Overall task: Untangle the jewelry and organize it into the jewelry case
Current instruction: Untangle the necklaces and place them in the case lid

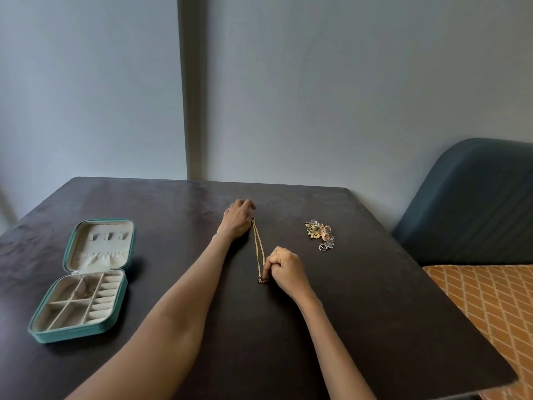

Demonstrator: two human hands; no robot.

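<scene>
A gold chain (258, 247) lies stretched in a long narrow loop on the dark table (360, 313). My right hand (285, 269) pinches its near end against the tabletop. My left hand (237, 220) rests at the chain's far end, fingers bent down on the table; whether it holds the chain there is hidden. A tangled heap of gold, silver and pink jewelry (320, 234) sits to the right of the chain. The teal jewelry case (83, 280) lies open at the left, lid back, with a thin chain in one beige compartment.
A dark blue padded seat back (473, 203) and an orange diamond-patterned cushion (490, 307) stand beside the table's right edge. A grey wall runs behind the table's far edge.
</scene>
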